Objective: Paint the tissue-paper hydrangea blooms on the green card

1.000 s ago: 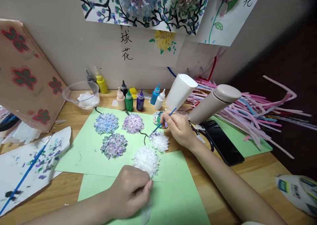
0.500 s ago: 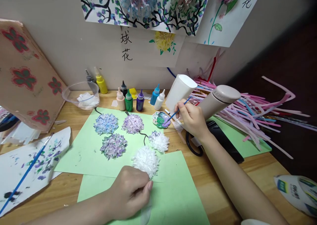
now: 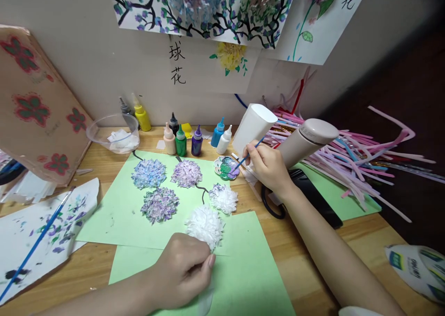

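Your right hand (image 3: 267, 167) sits right of centre in the frame, fingers curled together and pinched on a thin blue paintbrush (image 3: 248, 155). The brush's long axis runs on a slant: its handle end points up and to the right, past your knuckles toward the white cup (image 3: 252, 128), and its bristle end points down and to the left into the small paint palette (image 3: 226, 168). The tip touches the palette's green and purple wells.

Your left hand (image 3: 182, 269) lies low in the frame, just left of centre, loosely fisted with thumb and forefinger closed on a strip of white tissue (image 3: 205, 299) that hangs below it. Its knuckles rest just beside the white paper pompom (image 3: 205, 225), on the nearer green sheet (image 3: 243, 279).

Above that, the farther green sheet (image 3: 118, 214) carries three tinted pompoms and one mostly white pompom (image 3: 224, 198), which lies near the palette. A row of paint bottles (image 3: 181, 141) stands by the wall at upper centre. A second blue brush (image 3: 34, 246) lies at the lower left on a paint-spattered paper (image 3: 21, 232).
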Available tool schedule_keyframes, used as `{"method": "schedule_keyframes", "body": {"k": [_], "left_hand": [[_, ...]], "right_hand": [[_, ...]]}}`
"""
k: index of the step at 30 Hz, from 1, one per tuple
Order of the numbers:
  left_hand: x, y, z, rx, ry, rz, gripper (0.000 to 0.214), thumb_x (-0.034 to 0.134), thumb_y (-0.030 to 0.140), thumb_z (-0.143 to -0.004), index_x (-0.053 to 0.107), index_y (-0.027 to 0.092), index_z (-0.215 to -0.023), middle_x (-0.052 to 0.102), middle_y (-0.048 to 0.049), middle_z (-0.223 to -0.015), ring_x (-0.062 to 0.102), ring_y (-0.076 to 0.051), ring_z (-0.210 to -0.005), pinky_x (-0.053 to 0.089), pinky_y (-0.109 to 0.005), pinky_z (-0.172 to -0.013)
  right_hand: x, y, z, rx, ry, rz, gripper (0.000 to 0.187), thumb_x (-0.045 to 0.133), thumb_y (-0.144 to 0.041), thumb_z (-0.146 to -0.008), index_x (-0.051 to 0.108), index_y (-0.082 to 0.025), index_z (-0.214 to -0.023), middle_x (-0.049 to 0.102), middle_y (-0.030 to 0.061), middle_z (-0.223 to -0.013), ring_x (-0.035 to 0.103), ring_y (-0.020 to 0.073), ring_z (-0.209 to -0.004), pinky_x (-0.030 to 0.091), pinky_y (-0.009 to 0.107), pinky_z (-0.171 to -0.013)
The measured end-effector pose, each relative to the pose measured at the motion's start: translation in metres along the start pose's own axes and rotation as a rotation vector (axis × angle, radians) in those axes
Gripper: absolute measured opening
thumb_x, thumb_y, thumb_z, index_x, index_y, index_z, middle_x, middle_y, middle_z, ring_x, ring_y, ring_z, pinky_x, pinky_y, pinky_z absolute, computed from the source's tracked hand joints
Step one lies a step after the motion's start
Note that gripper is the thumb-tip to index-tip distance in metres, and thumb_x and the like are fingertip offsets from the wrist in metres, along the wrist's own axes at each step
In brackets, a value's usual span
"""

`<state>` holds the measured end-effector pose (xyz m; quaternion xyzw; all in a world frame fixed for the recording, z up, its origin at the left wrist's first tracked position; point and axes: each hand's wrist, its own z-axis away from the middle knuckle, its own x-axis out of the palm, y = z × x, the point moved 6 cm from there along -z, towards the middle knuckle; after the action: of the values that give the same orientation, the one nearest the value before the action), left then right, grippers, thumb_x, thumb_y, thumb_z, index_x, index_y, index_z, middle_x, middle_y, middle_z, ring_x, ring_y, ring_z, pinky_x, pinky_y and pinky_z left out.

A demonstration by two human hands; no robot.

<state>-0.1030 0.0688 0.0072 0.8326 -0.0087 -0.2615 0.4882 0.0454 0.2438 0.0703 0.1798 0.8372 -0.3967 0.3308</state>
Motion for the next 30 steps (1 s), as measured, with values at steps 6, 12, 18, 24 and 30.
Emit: {"method": "schedule_keyframes", "body": {"k": [6,12,18,24,30], "left_hand": [[-0.0015,0.0001,-0.0001,0.002,-0.006,-0.004,0.031,0.039,0.006,-0.085,0.019,0.021,-0.066,0.021,0.0059,-0.055,0.021,-0.009,-0.044,0.018,-0.025,-0.046],[-0.0018,0.0013,-0.001,0.015,0.009,-0.012,0.032,0.039,0.005,-0.084,0.018,0.022,-0.067,0.02,0.0058,-0.055,0.021,-0.009,-0.045,0.018,-0.024,-0.046],[-0.0015,0.001,-0.0005,0.003,-0.001,-0.019,0.031,0.038,0.005,-0.085,0.019,0.021,-0.066,0.021,0.0057,-0.055,0.021,-0.009,-0.045,0.018,-0.025,-0.046],[-0.0023,0.0016,-0.0009,0.009,0.005,-0.023,0.031,0.039,0.006,-0.084,0.019,0.021,-0.066,0.021,0.0058,-0.054,0.021,-0.009,-0.044,0.018,-0.025,-0.046],[-0.0023,0.0026,-0.001,0.016,0.009,-0.02,0.031,0.039,0.006,-0.084,0.018,0.021,-0.066,0.02,0.0057,-0.054,0.021,-0.009,-0.044,0.018,-0.024,-0.046]], "right_hand": [[0.0022,-0.0032,-0.0007,-0.029,-0.04,0.042,0.037,0.034,-0.036,-0.095,0.052,-0.02,-0.068,0.056,0.0013,-0.062,0.055,0.015,-0.063,0.039,0.027,-0.065],[0.0027,-0.0044,-0.0006,-0.041,-0.054,0.075,0.035,0.035,-0.034,-0.095,0.052,-0.02,-0.068,0.055,0.001,-0.061,0.054,0.0146,-0.062,0.039,0.027,-0.064],[-0.0004,-0.0027,-0.0016,-0.06,-0.013,0.081,0.033,0.036,-0.031,-0.095,0.051,-0.02,-0.068,0.055,0.0011,-0.062,0.054,0.0145,-0.062,0.039,0.027,-0.065],[-0.0034,-0.0014,-0.0016,-0.036,0.008,0.08,0.033,0.036,-0.03,-0.095,0.051,-0.02,-0.067,0.056,0.0016,-0.063,0.055,0.0148,-0.062,0.039,0.027,-0.065],[-0.0015,-0.0009,-0.0012,-0.028,-0.018,0.09,0.033,0.037,-0.031,-0.094,0.051,-0.02,-0.067,0.056,0.0015,-0.062,0.056,0.0155,-0.062,0.039,0.028,-0.065]]}}
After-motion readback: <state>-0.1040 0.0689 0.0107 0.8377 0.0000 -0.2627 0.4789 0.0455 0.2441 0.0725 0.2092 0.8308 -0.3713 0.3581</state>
